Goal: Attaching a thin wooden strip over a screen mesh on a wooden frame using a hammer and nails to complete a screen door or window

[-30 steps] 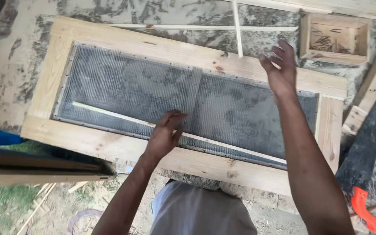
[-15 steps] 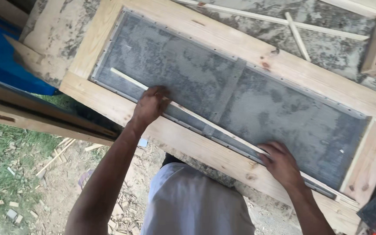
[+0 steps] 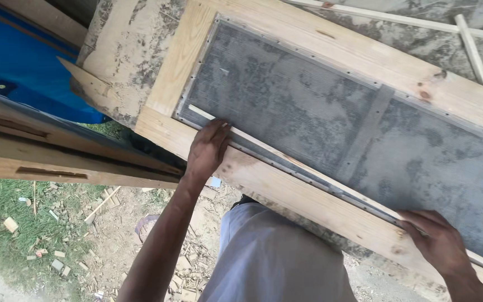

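A pale wooden frame (image 3: 331,42) with grey wire mesh (image 3: 308,117) stapled across it lies flat on a dirty work table. A thin wooden strip (image 3: 286,159) runs along the mesh's near edge. My left hand (image 3: 207,150) presses fingers down on the strip's left end, over the frame's near rail. My right hand (image 3: 440,240) rests on the strip and near rail far to the right, fingers flat on the wood. A darker vertical bar (image 3: 367,134) shows under the mesh at mid-frame.
Two loose thin wood strips (image 3: 470,47) lie on the table beyond the frame. A blue tarp (image 3: 18,67) and long timber boards (image 3: 57,156) sit at left. Below is ground with grass and wood offcuts (image 3: 57,246).
My right hand came from the frame's far rail down to the near rail onto the strip. The view swung left and closer; my left hand stays on the strip's left end.
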